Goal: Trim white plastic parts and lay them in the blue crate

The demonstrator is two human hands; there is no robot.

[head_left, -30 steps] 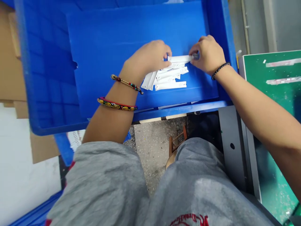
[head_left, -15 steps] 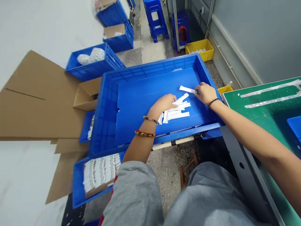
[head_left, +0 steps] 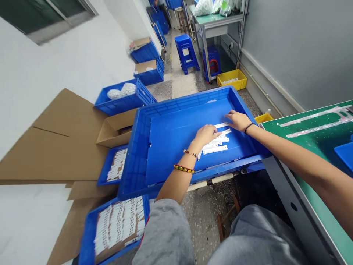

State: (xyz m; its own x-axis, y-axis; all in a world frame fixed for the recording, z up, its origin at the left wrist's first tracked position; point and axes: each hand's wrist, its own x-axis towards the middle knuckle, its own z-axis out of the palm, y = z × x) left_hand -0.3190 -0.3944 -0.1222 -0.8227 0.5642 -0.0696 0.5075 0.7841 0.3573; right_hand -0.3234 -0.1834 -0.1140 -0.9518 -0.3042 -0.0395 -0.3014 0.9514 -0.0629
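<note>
Several slim white strips [head_left: 217, 148] lie in a loose heap inside a large blue tray [head_left: 176, 129]. My left hand [head_left: 205, 135] is over the heap, with thumb and fingers closed around some strips; its palm hides part of them. One strip [head_left: 222, 125] points from these fingers toward my right hand [head_left: 239, 120]. That hand hovers just beyond the strip's far end, fingers apart, with nothing visible in its grasp.
Blue crates with more white strips [head_left: 120, 224] stand at left, beside cardboard [head_left: 55, 143]. A green worktable [head_left: 311, 132] adjoins the tray on the right. Beyond are a blue stool [head_left: 187, 53], a yellow bin [head_left: 233, 79] and a crate of white bags [head_left: 124, 97].
The view has tilted up, showing more of the room. My right hand has let go of a strip, which now lies by my left fingers. The left hand stays at the heap.
</note>
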